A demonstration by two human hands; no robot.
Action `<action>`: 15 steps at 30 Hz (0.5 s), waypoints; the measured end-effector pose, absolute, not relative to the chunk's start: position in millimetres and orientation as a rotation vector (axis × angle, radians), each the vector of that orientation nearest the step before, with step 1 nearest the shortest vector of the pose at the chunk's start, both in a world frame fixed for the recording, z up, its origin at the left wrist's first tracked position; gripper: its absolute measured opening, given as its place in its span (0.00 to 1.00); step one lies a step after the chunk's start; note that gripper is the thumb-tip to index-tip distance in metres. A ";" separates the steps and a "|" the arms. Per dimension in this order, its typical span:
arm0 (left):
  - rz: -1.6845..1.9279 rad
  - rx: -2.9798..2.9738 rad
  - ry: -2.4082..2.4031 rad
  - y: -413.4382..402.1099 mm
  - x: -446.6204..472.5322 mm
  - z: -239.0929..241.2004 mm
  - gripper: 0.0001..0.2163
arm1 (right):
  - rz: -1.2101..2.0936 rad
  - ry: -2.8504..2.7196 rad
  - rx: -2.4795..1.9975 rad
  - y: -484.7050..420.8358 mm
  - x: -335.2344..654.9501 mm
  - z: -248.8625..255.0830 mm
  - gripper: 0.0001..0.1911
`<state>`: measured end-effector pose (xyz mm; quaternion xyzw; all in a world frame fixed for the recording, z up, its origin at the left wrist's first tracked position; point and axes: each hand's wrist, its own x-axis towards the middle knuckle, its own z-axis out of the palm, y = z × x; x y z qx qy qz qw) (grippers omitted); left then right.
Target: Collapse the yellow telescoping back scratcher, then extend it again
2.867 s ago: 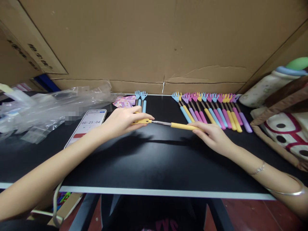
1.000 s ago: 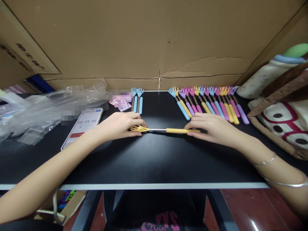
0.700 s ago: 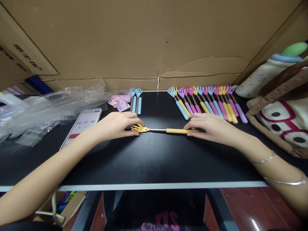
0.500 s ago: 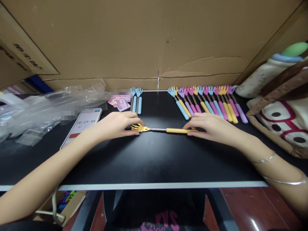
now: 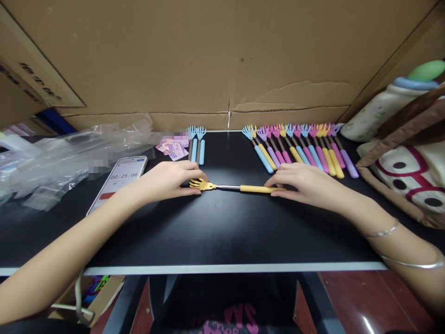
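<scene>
A yellow back scratcher (image 5: 256, 189) with a bare metal rod lies sideways near the middle of the black table. My left hand (image 5: 171, 180) is closed about its hand-shaped head, thumb below and fingers above. At the opposite end, my right hand (image 5: 301, 182) pinches the tip of the yellow handle. Behind my left fingertips, two blue back scratchers (image 5: 202, 150) lie side by side. Beyond my right hand is a row of several back scratchers (image 5: 314, 153) in blue, yellow, purple and pink, some handle ends hidden by the hand.
Clear plastic bags (image 5: 79, 150) cover the table's left side, beside a phone (image 5: 120, 174) showing a timer. Small printed cards (image 5: 176, 150) lie behind my left hand. A plush bag (image 5: 410, 171) and a bottle-shaped object (image 5: 378, 109) stand right. Cardboard (image 5: 208, 60) walls the back.
</scene>
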<state>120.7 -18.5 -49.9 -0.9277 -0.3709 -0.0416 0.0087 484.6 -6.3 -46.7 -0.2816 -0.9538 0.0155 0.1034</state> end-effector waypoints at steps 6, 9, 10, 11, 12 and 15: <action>-0.108 -2.897 -1.169 -17.8 119.9 -50.2 0.16 | 0.042 -2.817 -0.828 -7.3 483.8 -45.7 0.14; -0.104 -2.903 -1.166 -17.8 119.8 -49.8 0.16 | 0.057 -2.816 -0.834 -6.6 484.2 -46.0 0.14; -0.107 -2.907 -1.166 -17.9 119.8 -49.6 0.16 | 0.065 -2.816 -0.838 -6.1 484.5 -46.4 0.14; -0.109 -2.910 -1.166 -18.2 119.9 -49.3 0.16 | 0.071 -2.815 -0.841 -5.6 485.0 -46.9 0.14; -0.111 -2.911 -1.166 -18.5 120.0 -48.9 0.16 | 0.076 -2.814 -0.843 -5.1 485.5 -47.4 0.14; -0.107 -2.905 -1.158 -19.4 120.1 -47.7 0.17 | 0.083 -2.807 -0.843 -4.1 486.5 -48.6 0.14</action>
